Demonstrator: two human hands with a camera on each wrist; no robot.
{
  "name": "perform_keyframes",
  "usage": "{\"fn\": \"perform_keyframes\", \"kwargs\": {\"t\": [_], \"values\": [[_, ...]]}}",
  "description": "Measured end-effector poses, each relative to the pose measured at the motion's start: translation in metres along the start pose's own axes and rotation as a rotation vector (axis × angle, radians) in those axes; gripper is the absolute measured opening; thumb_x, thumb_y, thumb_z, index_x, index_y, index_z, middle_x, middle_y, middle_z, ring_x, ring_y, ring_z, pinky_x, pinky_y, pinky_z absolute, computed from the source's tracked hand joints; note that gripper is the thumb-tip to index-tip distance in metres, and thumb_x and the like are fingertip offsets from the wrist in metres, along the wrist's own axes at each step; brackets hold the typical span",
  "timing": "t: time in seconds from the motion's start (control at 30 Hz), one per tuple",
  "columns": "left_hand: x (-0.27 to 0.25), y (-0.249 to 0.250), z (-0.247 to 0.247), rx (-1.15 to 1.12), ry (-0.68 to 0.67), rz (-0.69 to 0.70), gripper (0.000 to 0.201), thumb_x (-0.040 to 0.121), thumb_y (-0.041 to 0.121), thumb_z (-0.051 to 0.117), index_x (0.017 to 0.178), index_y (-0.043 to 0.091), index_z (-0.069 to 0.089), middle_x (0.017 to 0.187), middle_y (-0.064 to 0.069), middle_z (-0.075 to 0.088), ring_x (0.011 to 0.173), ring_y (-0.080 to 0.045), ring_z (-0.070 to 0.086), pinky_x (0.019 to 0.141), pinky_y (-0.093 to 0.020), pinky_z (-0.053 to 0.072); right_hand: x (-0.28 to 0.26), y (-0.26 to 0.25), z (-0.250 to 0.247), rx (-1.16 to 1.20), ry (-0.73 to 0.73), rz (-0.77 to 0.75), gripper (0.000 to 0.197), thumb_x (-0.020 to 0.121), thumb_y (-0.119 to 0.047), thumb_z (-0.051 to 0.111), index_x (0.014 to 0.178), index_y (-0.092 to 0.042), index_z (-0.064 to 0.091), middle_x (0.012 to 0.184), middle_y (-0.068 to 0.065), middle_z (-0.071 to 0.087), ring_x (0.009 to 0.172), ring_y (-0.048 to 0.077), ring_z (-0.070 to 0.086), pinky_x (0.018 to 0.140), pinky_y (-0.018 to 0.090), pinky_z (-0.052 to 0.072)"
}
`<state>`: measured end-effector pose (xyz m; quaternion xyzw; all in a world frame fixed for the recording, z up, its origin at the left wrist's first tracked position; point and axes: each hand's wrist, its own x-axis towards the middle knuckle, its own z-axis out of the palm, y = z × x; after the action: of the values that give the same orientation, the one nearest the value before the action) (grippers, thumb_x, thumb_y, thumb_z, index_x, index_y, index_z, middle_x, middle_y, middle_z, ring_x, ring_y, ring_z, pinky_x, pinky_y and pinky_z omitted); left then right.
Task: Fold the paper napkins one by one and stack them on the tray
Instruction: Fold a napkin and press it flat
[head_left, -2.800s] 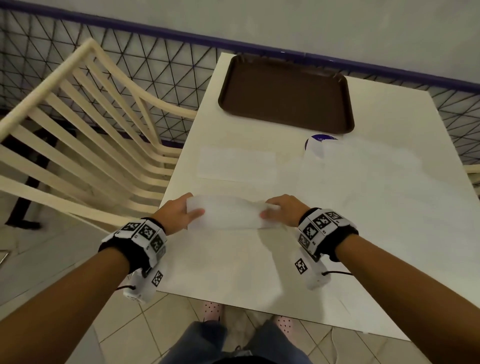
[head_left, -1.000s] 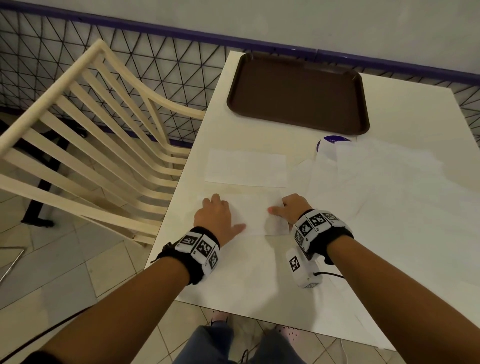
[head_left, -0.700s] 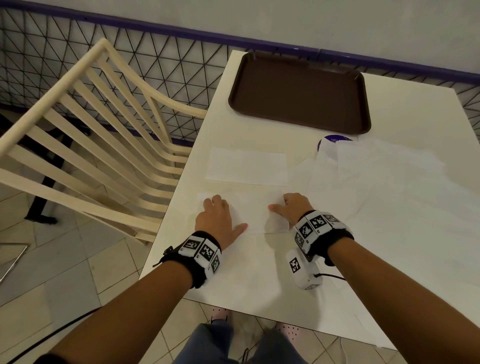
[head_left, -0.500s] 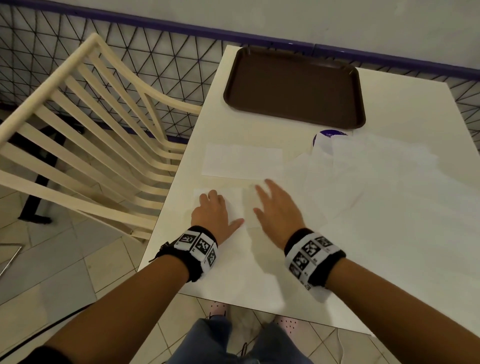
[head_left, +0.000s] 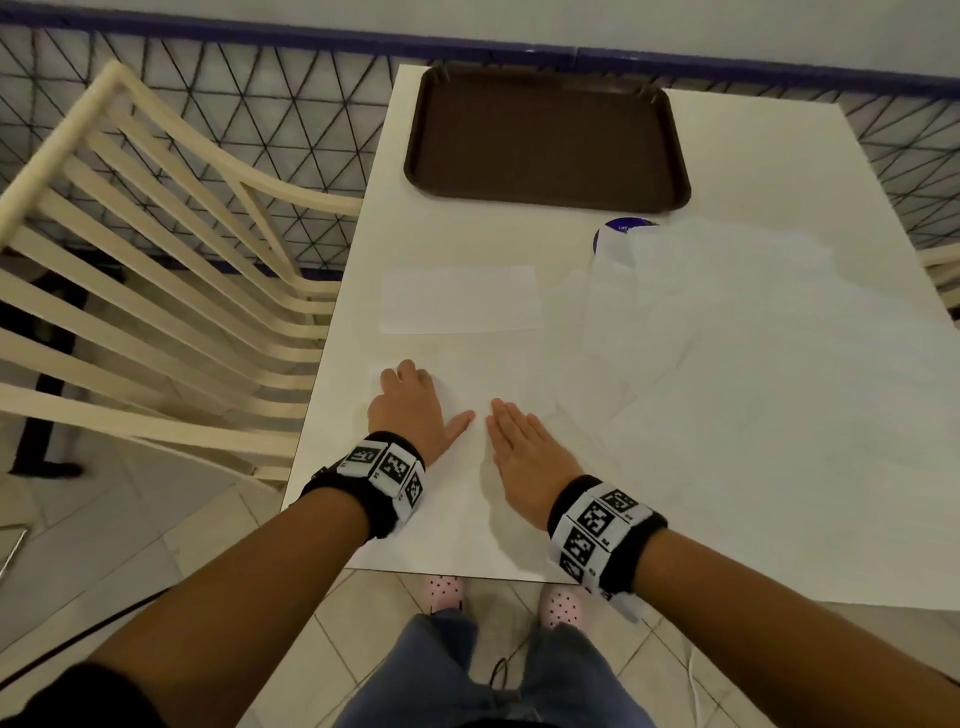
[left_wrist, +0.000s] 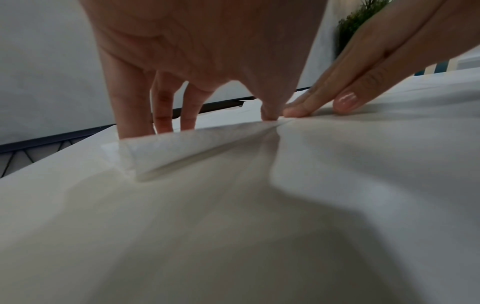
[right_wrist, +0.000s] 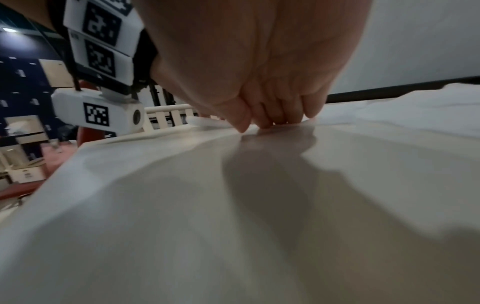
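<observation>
Close to the near edge of the white table, the left hand is pressing down on the thin white paper napkin being folded, with its fingers spread a little and its tips pushing into the soft paper. Just beside it, the right hand is lying flat, its fingers straight and close together, holding nothing and touching the napkin at its folded edge. From the left wrist, that edge is puffing up a bit at the left end, so the fold does not look flat yet. To do this step well, I think the left hand should be keeping the paper from sliding while the flat right hand is rubbing along the fold, softly, because paper this thin could tear or bunch up. A little farther away, a folded white napkin is lying flat on the table. To the right, a messy pile of open white napkins is waiting, partly covering a small round blue lid. Farthest off, the dark brown plastic tray is sitting with no napkins on it.
</observation>
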<state>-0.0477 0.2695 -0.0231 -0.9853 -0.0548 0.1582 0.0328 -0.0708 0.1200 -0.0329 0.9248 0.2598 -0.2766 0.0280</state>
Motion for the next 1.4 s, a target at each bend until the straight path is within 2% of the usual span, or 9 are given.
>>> {"fn": "perform_keyframes", "kwargs": {"t": [0.2,0.33,0.53,0.67,0.83,0.97,1.1,1.2,1.4], "values": [[0.0,0.001,0.005,-0.033,-0.002,-0.043,0.081,0.084,0.07,0.032,0.135,0.007,0.031,0.133,-0.007,0.033,0.12,-0.024,0.037,0.072,-0.03,0.041,-0.014,0.026,-0.001,0.077,-0.033,0.078,0.054,0.1,-0.007,0.018,0.148,0.0,-0.007,0.156,0.014,-0.015,0.147,0.023,-0.009,0.119,0.032,-0.003],[-0.009,0.005,0.002,0.004,0.067,-0.073,0.072,0.089,0.063,0.032,0.14,0.011,0.026,0.138,-0.007,0.034,0.121,-0.025,0.039,0.092,-0.034,0.04,-0.012,0.027,-0.012,0.09,-0.049,0.057,0.052,0.1,-0.006,0.02,0.148,0.0,0.002,0.158,0.014,-0.007,0.147,0.023,-0.001,0.12,0.032,0.001],[-0.038,0.04,0.017,-0.047,0.169,0.359,0.043,0.084,0.03,0.061,0.123,0.014,0.058,0.118,-0.007,0.06,0.102,-0.023,0.059,0.082,-0.031,0.05,-0.011,0.028,-0.034,-0.032,-0.089,0.029,0.05,0.097,-0.005,0.028,0.145,0.001,0.019,0.156,0.017,0.01,0.144,0.026,0.018,0.119,0.035,0.012],[-0.047,0.042,0.026,-0.025,0.127,0.258,0.044,0.1,0.028,0.028,0.141,0.011,0.032,0.14,-0.005,0.037,0.125,-0.024,0.039,0.099,-0.032,0.038,-0.016,0.026,-0.047,-0.043,-0.102,0.02,0.04,0.096,-0.005,0.031,0.134,-0.001,0.04,0.145,0.013,0.032,0.132,0.029,0.036,0.11,0.035,0.028],[-0.058,0.008,0.032,-0.079,0.144,0.101,0.048,0.086,0.029,0.03,0.091,0.007,0.073,0.089,-0.004,0.067,0.068,-0.022,0.064,0.048,-0.027,0.051,-0.017,0.027,-0.05,-0.091,-0.101,-0.007,0.036,0.096,-0.003,0.03,0.129,0.0,0.045,0.137,0.015,0.04,0.125,0.032,0.043,0.105,0.036,0.033],[-0.065,-0.026,0.04,-0.091,0.232,0.03,0.038,0.079,0.027,0.042,0.074,0.007,0.074,0.074,-0.007,0.067,0.055,-0.025,0.063,0.041,-0.027,0.048,-0.012,0.029,-0.05,-0.125,-0.078,-0.035,0.033,0.096,-0.004,0.031,0.123,0.0,0.05,0.13,0.016,0.048,0.12,0.032,0.048,0.105,0.035,0.034],[-0.064,-0.032,0.022,-0.195,0.213,0.026,0.03,0.079,0.018,0.068,0.105,0.003,0.068,0.108,-0.016,0.064,0.095,-0.033,0.064,0.076,-0.039,0.052,-0.005,0.03,-0.055,-0.17,0.009,-0.066,0.031,0.098,-0.009,0.032,0.12,-0.002,0.053,0.126,0.014,0.055,0.118,0.029,0.051,0.101,0.032,0.035],[-0.044,-0.025,0.013,-0.123,0.035,0.152,0.057,0.093,0.026,0.049,0.145,0.012,0.028,0.153,-0.002,0.022,0.142,-0.019,0.021,0.113,-0.031,0.023,-0.001,0.03,-0.059,-0.168,0.035,-0.081,0.033,0.1,-0.016,0.032,0.121,-0.002,0.054,0.126,0.014,0.054,0.117,0.029,0.051,0.098,0.032,0.037],[-0.016,-0.013,0.0,0.038,-0.129,0.247,0.062,0.094,0.03,0.044,0.148,0.02,0.016,0.15,-0.003,0.017,0.135,-0.023,0.025,0.093,-0.032,0.043,0.007,0.031,-0.06,-0.136,0.031,-0.067,0.038,0.098,-0.03,0.039,0.121,-0.002,0.052,0.124,0.015,0.054,0.115,0.031,0.05,0.094,0.034,0.039]]}}
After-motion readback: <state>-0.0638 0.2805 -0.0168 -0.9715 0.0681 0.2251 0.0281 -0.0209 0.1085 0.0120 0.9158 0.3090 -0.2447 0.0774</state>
